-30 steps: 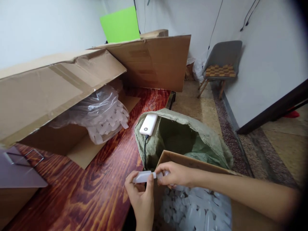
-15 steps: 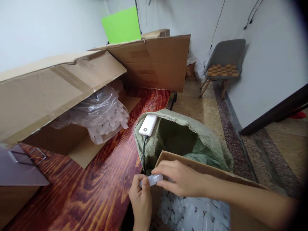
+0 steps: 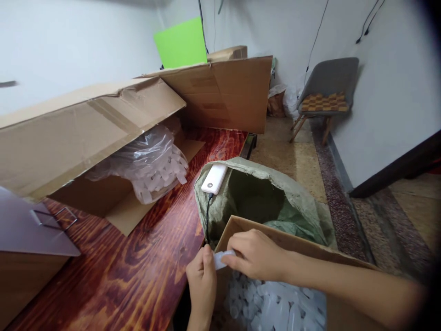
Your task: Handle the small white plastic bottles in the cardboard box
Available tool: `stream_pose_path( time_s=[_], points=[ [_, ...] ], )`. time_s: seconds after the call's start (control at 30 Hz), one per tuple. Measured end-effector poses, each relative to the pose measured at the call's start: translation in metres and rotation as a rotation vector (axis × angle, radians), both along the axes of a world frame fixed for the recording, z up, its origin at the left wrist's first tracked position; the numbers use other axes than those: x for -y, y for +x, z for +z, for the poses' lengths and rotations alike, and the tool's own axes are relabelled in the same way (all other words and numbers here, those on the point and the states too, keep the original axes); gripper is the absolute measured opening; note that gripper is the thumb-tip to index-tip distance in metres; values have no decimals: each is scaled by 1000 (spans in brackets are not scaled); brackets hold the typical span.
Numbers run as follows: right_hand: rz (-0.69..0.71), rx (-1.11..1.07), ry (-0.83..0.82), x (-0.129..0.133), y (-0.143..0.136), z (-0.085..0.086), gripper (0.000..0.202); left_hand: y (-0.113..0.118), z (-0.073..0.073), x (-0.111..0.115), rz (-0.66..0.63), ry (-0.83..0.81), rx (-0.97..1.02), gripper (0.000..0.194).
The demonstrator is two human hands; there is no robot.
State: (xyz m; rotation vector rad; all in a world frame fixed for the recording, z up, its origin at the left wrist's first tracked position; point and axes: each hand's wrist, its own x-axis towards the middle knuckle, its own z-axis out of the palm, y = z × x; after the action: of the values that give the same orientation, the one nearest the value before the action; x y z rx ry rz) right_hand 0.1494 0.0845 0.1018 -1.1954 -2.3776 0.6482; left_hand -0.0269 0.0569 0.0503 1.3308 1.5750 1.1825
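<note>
My left hand (image 3: pixel 202 281) and my right hand (image 3: pixel 257 255) meet at the bottom middle, both pinching one small translucent white plastic piece (image 3: pixel 220 258) between them. They hover over the near corner of a cardboard box (image 3: pixel 237 226) filled with several similar white plastic pieces (image 3: pixel 275 305). Just behind it stands an open green woven sack (image 3: pixel 292 202). A white power bank (image 3: pixel 214 178) with a black cable lies on the sack's left rim.
A large open cardboard box (image 3: pixel 79 133) lies on its side on the red-brown wooden table (image 3: pixel 138 271), spilling a clear bag of white pieces (image 3: pixel 151 163). A grey lidded case (image 3: pixel 31 225) stands at left. Another cardboard box (image 3: pixel 223 92), a green sheet and a grey chair (image 3: pixel 327 92) stand behind.
The plastic piece has been drawn in between my hands, so less of it shows. My right hand has closed further over it. The view shifted slightly to the left.
</note>
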Motion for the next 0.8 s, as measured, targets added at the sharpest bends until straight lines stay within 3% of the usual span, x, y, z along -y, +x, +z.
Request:
stream_pose_path(
  time_s=[0.1,0.17,0.27,0.4,0.53,0.63,0.7,0.8],
  points=[
    [-11,-48,10,0,3,4,44,0,1,0,6,-3,1,50],
    [114,-51,109,-1,9,7,55,0,2,0,19,-4,6,49],
    [277,118,217,-3,17,9,58,1,4,0,40,1,11,49],
    [224,190,164,-7,21,11,62,1,3,-1,32,5,6,50],
    [305,222,169,-10,22,12,63,0,2,-3,13,11,0,49],
    [245,293,126,-14,22,11,65,0,2,-4,10,18,-11,49],
    [244,242,147,-13,19,11,59,0,3,-5,7,22,-16,50],
    [242,188,191,-7,9,11,34,-1,4,-6,-3,39,-29,52]
  ],
)
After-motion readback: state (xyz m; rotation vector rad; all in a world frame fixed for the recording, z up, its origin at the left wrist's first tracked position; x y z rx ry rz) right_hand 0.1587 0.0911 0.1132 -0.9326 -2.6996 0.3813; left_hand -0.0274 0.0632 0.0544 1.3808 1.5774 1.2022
